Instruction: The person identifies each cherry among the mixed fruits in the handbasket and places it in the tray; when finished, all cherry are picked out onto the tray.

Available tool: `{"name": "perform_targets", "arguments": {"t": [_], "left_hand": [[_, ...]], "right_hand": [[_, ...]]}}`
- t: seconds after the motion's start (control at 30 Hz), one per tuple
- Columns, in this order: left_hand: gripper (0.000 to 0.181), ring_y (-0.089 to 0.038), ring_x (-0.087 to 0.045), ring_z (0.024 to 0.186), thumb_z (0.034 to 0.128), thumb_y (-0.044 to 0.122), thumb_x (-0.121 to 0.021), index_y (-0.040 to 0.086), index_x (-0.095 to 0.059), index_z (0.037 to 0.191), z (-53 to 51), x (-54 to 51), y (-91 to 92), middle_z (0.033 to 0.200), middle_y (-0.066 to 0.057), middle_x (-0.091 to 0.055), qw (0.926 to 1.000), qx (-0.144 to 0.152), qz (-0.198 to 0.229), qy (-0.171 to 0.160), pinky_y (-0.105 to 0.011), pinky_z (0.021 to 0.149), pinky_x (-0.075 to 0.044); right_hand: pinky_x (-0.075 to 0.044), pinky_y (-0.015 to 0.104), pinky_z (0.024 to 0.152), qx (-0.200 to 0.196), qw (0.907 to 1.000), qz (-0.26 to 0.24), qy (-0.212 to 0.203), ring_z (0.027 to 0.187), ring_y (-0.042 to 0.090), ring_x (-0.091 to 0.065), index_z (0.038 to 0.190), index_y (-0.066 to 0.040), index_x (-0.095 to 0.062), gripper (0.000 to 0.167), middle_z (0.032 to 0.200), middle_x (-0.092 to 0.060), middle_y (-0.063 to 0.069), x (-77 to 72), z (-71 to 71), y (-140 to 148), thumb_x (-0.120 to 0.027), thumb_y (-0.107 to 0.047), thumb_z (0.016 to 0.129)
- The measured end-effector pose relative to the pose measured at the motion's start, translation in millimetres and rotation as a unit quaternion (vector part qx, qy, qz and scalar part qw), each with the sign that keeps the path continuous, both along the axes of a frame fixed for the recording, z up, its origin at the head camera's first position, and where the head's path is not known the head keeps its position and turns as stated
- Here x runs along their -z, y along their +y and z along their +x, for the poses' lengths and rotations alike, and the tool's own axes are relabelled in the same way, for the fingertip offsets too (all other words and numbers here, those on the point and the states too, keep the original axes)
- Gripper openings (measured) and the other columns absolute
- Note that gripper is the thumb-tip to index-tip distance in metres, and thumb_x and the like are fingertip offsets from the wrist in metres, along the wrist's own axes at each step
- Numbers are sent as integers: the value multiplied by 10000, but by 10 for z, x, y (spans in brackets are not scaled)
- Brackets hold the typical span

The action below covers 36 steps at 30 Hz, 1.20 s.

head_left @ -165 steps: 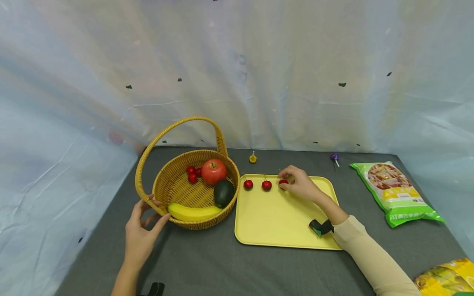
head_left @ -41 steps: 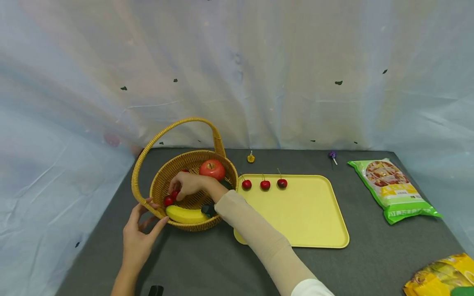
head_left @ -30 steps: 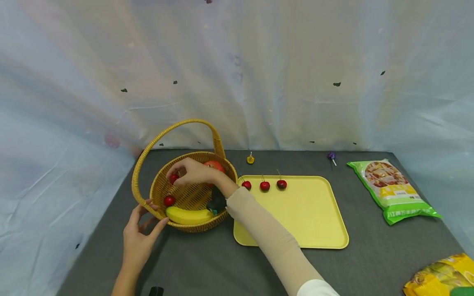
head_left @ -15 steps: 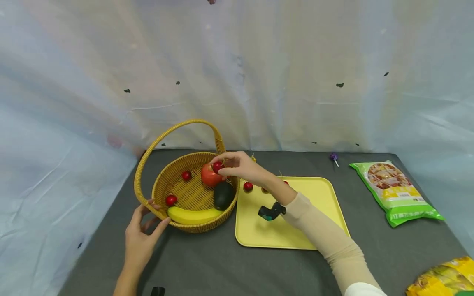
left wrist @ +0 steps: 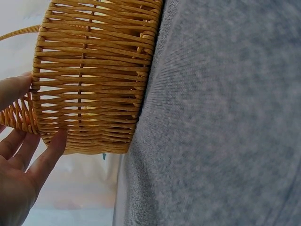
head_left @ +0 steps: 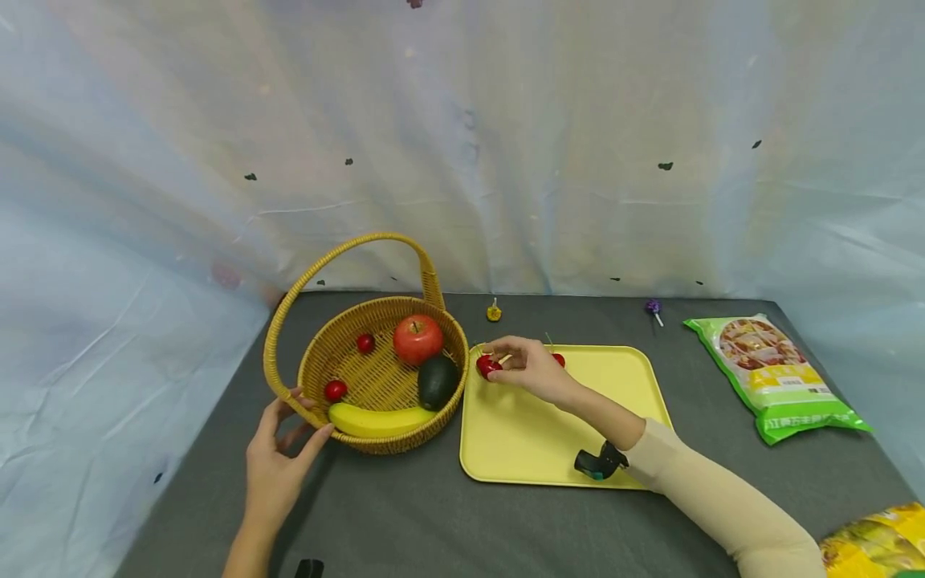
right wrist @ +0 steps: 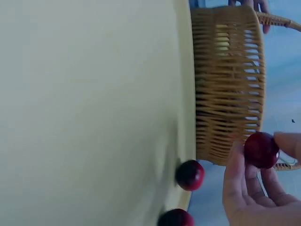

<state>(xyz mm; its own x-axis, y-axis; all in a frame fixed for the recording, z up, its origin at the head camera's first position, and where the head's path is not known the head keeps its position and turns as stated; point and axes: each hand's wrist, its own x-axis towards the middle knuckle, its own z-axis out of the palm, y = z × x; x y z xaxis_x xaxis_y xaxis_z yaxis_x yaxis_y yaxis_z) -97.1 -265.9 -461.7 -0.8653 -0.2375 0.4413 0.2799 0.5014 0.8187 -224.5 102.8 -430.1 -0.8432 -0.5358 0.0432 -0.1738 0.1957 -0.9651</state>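
My left hand [head_left: 277, 470] grips the rim of the wicker basket [head_left: 405, 441] at the foot of its handle; the left wrist view shows its thumb and fingers on the weave. Inside the basket lie a red apple [head_left: 417, 340], a dark green avocado-like fruit [head_left: 438, 382], a banana [head_left: 379, 421] and two cherries, one near the back [head_left: 365, 343]. Above the yellow tray's back left part, my right hand [head_left: 538, 373] pinches a cherry [right wrist: 261, 149] between thumb and fingers. Cherries on the tray [head_left: 535, 449] include one at right [head_left: 560, 360]; the hand hides others partly.
Behind the tray sit a yellow lollipop [head_left: 494, 311] and, farther right, a purple lollipop [head_left: 654, 307]. A green food bag [head_left: 776, 377] lies right of the tray. A yellow bag [head_left: 878, 542] is at the near right corner. A hanging sheet [head_left: 462, 144] closes the back.
My right hand set a third cherry on the tray, reached into the basket, took another cherry and carried it right over the tray. My left hand stays on the basket.
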Motion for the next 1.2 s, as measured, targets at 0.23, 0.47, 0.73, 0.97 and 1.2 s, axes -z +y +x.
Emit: {"name": "perform_targets", "arguments": {"t": [0.23, 0.47, 0.73, 0.97, 1.2], "left_hand": [[694, -97, -533, 1146, 768, -142, -788, 2, -515, 1390, -9, 15, 0, 1158, -136, -618, 9999, -80, -9, -97, -117, 853, -534], [696, -80, -534, 1144, 776, -118, -795, 29, -520, 1398, -13, 9, -8, 1163, -112, -622, 10000, -28, -29, -24, -131, 853, -542], [699, -70, -531, 1140, 778, -111, -797, 37, -518, 1401, -8, 10, -13, 1167, -100, -622, 10000, -23, -8, -64, -129, 851, -541], [697, -65, -522, 1158, 781, -101, -800, 41, -518, 1402, 0, -3, 0, 1167, -88, -622, 9999, -29, 35, -104, -123, 857, -536], [703, -77, -540, 1126, 770, -129, -793, 29, -519, 1398, -1, -7, 0, 1165, -106, -618, 10000, -42, 17, -62, -119, 847, -537]], "right_hand": [[-586, 277, 798, 120, 9997, 155, -125, 931, 288, -705, 1134, 76, -683, 267, 1087, -686, 184, 158, 154, -5, -726, -36, 896], [-588, 276, 685, 52, 9993, 328, -162, 786, 225, -691, 1048, 99, -701, 227, 946, -700, 168, 293, 196, -42, -755, -22, 864], [-539, 229, 569, -63, 9966, 817, 102, 702, 145, -646, 1010, 54, -738, 179, 896, -735, 115, 379, 218, -74, -766, -39, 860], [-549, 225, 598, 183, 9934, 1050, 413, 722, 139, -623, 1071, 67, -696, 262, 906, -690, 110, 376, 248, -69, -780, -33, 844], [-533, 239, 589, 295, 9940, 937, 474, 746, 207, -619, 1133, 78, -609, 380, 931, -625, 154, 302, 306, -45, -803, 2, 814]]}}
